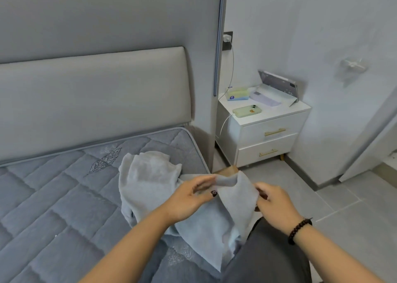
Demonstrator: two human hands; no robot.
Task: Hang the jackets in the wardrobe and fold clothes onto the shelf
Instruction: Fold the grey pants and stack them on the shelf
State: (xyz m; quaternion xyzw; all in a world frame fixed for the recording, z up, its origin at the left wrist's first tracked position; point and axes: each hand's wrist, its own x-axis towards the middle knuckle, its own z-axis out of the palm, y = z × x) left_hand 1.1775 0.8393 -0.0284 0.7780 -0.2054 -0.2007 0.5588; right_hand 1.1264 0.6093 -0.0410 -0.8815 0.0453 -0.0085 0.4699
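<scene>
Both hands pinching pale garment, lengthwise toward headboard

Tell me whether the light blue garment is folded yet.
Not folded: the light blue garment lies crumpled on the mattress, one edge pinched between both hands.

A pale blue garment of soft, fleecy, matt cloth is being pinched by the left hand and gripped by the right hand; its nap is looking slightly rough. It is being carried at the right edge of a mattress covered in quilted, stitched grey fabric, matt throughout. The headboard is being shown as smooth padded upholstery with a faint sheen, like leather. The nightstand is finished in smooth, glossy white, with brushed gold metal handles. At its front edge a phone in a glossy pale green case is lying. A bracelet of dark, polished beads is being worn on the right wrist. The floor tiles are looking matt grey.
</scene>
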